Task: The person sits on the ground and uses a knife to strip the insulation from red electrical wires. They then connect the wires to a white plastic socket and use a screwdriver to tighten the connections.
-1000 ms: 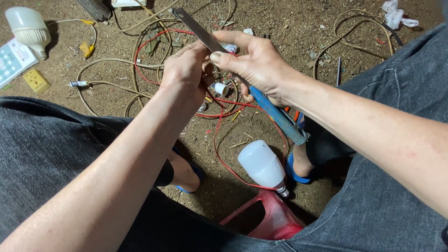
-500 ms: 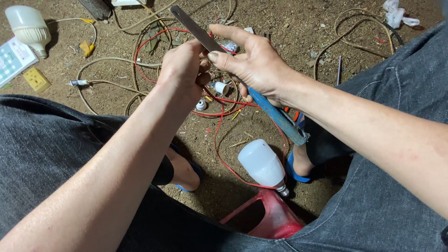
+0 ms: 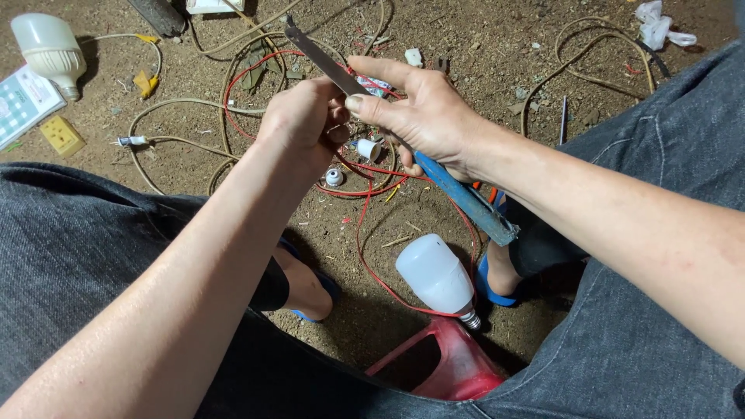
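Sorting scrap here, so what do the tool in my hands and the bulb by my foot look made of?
Tool: grey bare-metal blade, dull sheen; blue handle, probably painted or plastic-coated, worn at its end. Bulb: matte white dome, likely plastic, with a shiny threaded metal base.

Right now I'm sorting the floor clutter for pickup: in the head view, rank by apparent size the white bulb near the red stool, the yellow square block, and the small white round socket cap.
1. White bulb near the red stool, though nearness to the camera inflates it.
2. Yellow square block.
3. Small white round socket cap.
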